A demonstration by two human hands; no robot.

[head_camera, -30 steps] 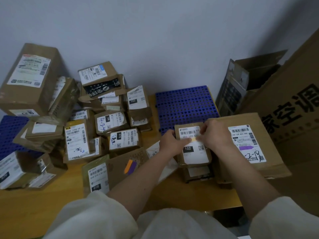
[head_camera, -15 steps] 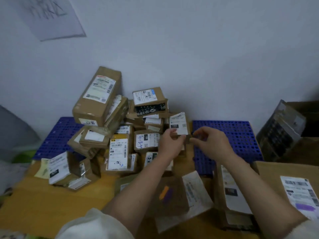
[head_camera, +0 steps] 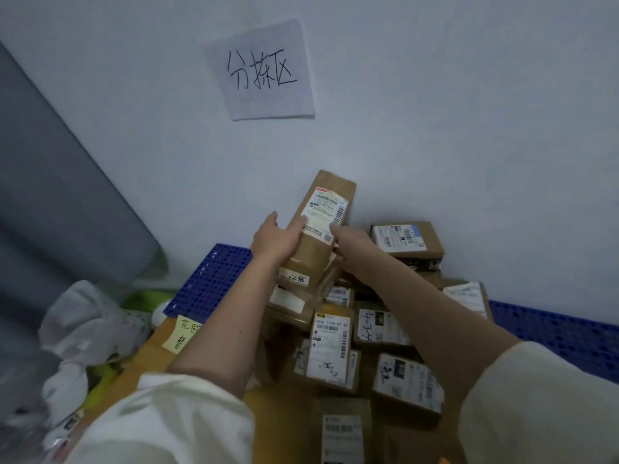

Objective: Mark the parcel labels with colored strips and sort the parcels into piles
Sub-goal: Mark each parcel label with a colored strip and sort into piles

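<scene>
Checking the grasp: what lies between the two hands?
Head view: the tall box leaning on the wall, left hand on its side, right hand opposite.

Tilted labelled brown parcel (head_camera: pixel 320 229) atop pile (head_camera: pixel 361 333)
</scene>
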